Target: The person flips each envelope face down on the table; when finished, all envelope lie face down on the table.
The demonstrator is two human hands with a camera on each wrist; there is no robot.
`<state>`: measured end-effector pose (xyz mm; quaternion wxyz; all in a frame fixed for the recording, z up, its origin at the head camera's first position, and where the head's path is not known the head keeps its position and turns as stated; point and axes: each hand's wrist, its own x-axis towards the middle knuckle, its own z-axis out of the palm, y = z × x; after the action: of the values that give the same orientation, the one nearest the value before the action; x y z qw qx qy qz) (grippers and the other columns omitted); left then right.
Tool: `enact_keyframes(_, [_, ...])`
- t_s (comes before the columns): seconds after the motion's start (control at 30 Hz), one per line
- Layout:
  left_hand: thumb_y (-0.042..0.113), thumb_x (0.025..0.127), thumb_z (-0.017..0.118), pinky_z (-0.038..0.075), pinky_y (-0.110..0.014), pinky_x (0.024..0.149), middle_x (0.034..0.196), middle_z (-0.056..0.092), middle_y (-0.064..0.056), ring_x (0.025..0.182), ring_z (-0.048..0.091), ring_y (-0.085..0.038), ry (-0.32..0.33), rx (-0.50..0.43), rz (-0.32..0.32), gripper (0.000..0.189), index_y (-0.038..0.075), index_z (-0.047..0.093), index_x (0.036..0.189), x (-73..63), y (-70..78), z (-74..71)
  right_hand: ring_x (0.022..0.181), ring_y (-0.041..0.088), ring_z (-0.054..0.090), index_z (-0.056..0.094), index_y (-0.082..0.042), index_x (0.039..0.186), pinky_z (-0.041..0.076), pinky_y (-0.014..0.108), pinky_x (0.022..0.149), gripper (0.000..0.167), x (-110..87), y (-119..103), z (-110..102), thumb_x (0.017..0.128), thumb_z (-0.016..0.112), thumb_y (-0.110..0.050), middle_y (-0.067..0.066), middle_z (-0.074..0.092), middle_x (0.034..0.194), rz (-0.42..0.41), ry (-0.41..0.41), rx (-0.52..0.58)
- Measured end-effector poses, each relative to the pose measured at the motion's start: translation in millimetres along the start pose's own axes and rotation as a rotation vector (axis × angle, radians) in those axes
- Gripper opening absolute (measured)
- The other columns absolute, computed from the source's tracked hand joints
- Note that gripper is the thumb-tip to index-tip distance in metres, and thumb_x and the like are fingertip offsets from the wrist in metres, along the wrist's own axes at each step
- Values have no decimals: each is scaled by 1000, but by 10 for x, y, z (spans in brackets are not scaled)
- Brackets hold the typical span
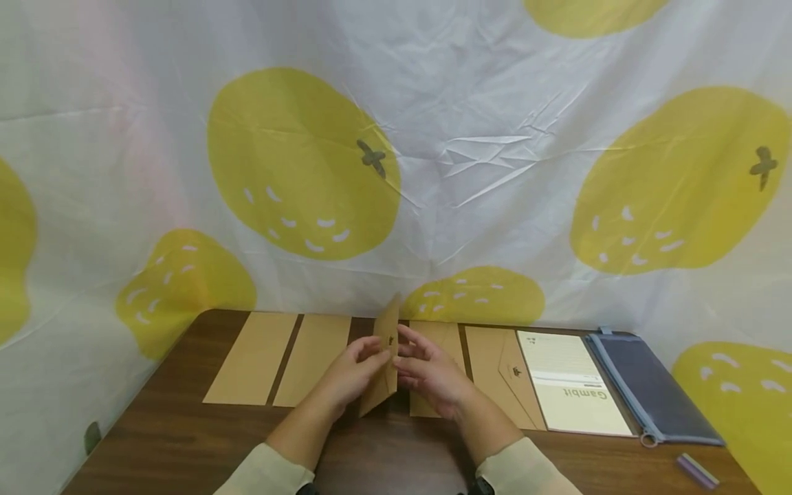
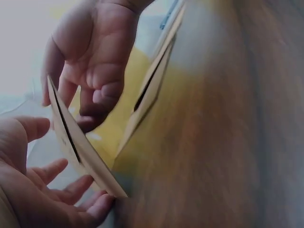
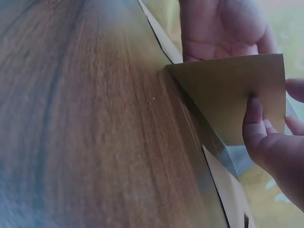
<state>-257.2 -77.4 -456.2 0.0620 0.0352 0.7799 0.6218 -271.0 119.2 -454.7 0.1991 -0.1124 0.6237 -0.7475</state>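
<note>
I hold a brown paper envelope [image 1: 388, 357] upright on its edge at the middle of a dark wooden table [image 1: 185, 440]. My right hand [image 1: 433, 371] pinches it, the thumb [image 3: 254, 114] pressed on its near face and the fingers behind. My left hand [image 1: 353, 371] lies against the other side, its fingers [image 2: 61, 171] relaxed and touching the paper. Seen from the left wrist, the envelope [image 2: 71, 137] stands edge-on between the two palms. The right wrist view shows its flat face [image 3: 228, 99].
Several more brown envelopes lie flat in a row behind my hands: two on the left [image 1: 254, 357] [image 1: 312, 357], one with a raised flap [image 1: 495, 364] on the right. Further right are a cream booklet [image 1: 572, 381], a blue zip pouch [image 1: 646, 385] and a small purple object [image 1: 697, 471]. A lemon-print cloth [image 1: 433, 172] hangs behind.
</note>
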Motion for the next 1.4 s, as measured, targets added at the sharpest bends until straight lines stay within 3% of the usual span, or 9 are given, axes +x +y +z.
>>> enact_keyframes(0.17, [50,103,68,50,-59,114,156,57,-18,140,57,-38,-6,-72,-10,66,15,53,156,30,70,81,101,12,64,27,-22,171,56,30,92,74,-17,-17,32,107,62,-13,17,49,153,11,0,0])
enact_keyframes(0.3, [47,103,68,55,-57,108,156,55,-20,135,60,-36,-15,-151,-39,65,15,51,157,46,102,112,98,12,60,25,-24,171,53,30,90,74,-20,-28,38,108,61,-16,11,50,148,12,-15,-7])
enact_keyframes(0.57, [35,106,65,61,-42,92,158,53,-18,128,64,-33,-53,-241,-44,55,20,51,157,66,98,87,111,17,66,26,-28,171,54,33,95,72,-33,-31,50,109,61,-20,20,43,161,17,-58,-32])
enact_keyframes(0.73, [28,108,62,62,-44,93,158,54,-16,130,62,-34,-53,-270,-14,51,20,52,157,41,105,60,124,23,64,28,-28,171,54,34,98,71,-32,-23,64,109,62,-21,23,35,167,16,-77,-55])
enact_keyframes(0.9, [25,109,58,61,-53,98,161,52,-13,141,56,-39,-28,-286,3,48,21,53,156,31,107,33,131,26,60,32,-26,170,53,37,103,69,-33,19,68,108,63,-23,23,36,169,30,-76,-95])
enact_keyframes(1.03, [22,108,57,62,-52,97,161,52,-13,142,55,-40,-3,-311,7,47,19,54,155,25,134,16,139,32,57,28,-21,171,53,43,111,71,-36,55,66,108,62,-24,26,37,168,65,-71,-105])
enact_keyframes(1.23, [20,107,56,51,-49,111,153,61,-12,141,56,-34,99,-209,16,43,16,61,149,22,164,-17,152,42,47,22,-10,171,46,52,122,74,-38,77,57,109,59,-24,28,42,165,106,-63,-62])
enact_keyframes(1.4, [8,101,57,42,-53,121,152,62,-10,147,51,-31,189,-207,29,44,13,65,144,45,154,-70,156,46,40,20,1,169,40,55,128,71,-48,75,37,110,55,-21,32,37,168,102,-24,-41])
